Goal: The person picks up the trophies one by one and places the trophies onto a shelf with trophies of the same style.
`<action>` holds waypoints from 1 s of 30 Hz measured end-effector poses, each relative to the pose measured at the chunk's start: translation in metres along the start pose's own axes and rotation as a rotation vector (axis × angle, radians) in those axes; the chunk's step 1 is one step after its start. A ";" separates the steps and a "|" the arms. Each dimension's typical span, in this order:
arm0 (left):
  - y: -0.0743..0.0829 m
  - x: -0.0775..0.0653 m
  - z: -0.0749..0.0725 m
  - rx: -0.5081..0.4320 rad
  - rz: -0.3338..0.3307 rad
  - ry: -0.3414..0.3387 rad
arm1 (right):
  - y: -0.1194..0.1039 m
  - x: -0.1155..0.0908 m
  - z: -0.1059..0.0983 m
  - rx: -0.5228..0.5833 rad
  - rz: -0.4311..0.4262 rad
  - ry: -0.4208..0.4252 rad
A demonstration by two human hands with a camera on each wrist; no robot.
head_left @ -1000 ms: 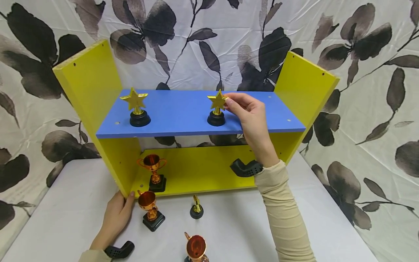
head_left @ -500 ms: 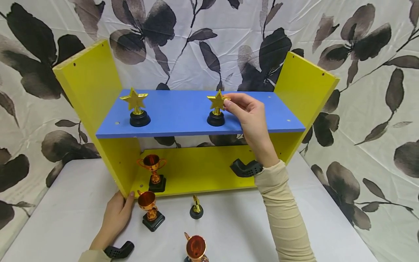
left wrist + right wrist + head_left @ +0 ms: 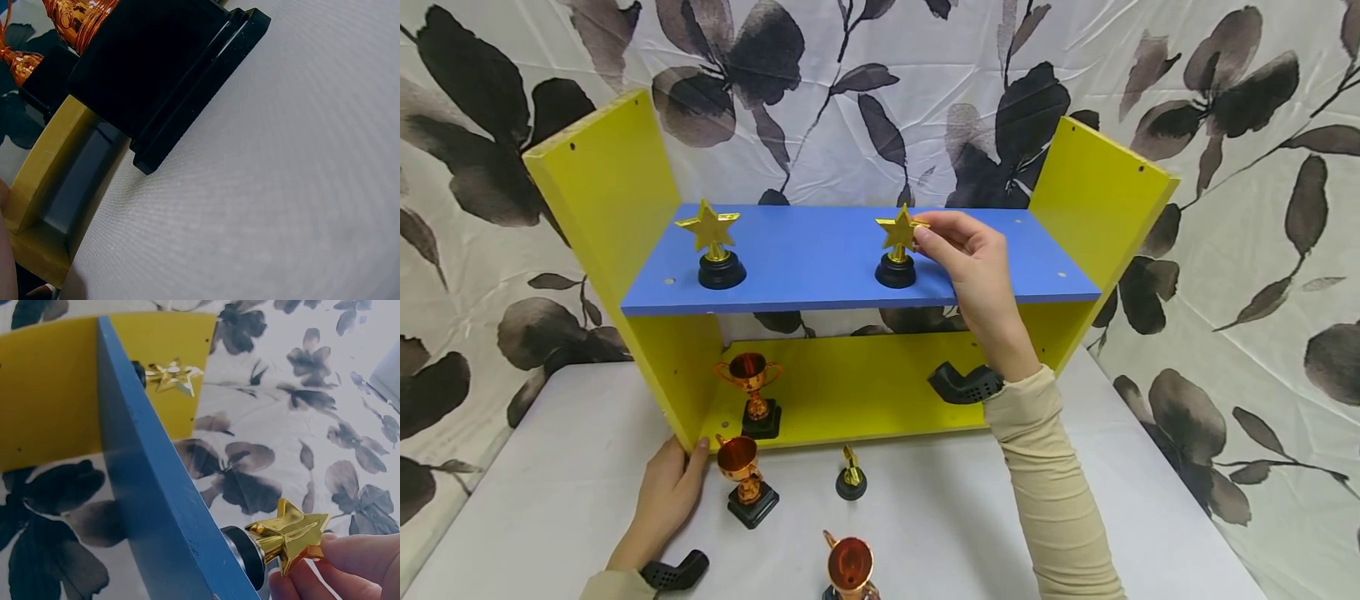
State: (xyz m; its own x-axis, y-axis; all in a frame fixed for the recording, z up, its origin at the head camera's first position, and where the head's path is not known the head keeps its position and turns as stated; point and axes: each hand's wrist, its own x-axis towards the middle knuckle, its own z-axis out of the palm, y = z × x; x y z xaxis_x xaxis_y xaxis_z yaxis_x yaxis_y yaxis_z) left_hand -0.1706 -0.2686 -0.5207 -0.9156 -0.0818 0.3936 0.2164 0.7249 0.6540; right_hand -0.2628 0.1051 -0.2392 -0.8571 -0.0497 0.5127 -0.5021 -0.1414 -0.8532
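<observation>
My right hand (image 3: 981,262) pinches the right arm of a gold star trophy (image 3: 898,233) between thumb and fingers. The trophy stands upright, its round black base on the blue shelf board (image 3: 812,250). In the right wrist view the same star trophy (image 3: 290,534) shows side-on at the board's edge. At the lower left, my left hand (image 3: 666,487) grips the front corner of the yellow side panel (image 3: 658,367), thumb and fingers on either side of its edge. A second star trophy (image 3: 718,246) stands on the blue board's left end.
One bronze cup trophy (image 3: 752,387) stands on the yellow bottom board (image 3: 865,383). Another cup trophy (image 3: 745,483) is on the white table (image 3: 962,517) beside my left hand. A small gold trophy (image 3: 851,477) and a third cup trophy (image 3: 850,567) stand nearer the middle.
</observation>
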 end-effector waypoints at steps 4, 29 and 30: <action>-0.001 0.001 0.000 0.000 0.001 -0.002 | -0.001 -0.001 0.001 -0.004 0.001 0.010; -0.008 0.003 0.000 -0.008 0.020 -0.002 | -0.002 -0.006 0.004 -0.027 -0.027 -0.001; -0.008 0.004 0.000 -0.009 0.021 -0.003 | -0.003 -0.007 0.004 -0.029 -0.031 -0.003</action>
State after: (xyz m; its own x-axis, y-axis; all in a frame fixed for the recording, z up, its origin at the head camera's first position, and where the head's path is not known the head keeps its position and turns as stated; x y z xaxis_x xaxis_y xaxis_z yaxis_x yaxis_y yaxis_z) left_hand -0.1755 -0.2753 -0.5245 -0.9118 -0.0640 0.4056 0.2391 0.7202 0.6512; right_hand -0.2553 0.1015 -0.2399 -0.8408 -0.0490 0.5391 -0.5315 -0.1137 -0.8394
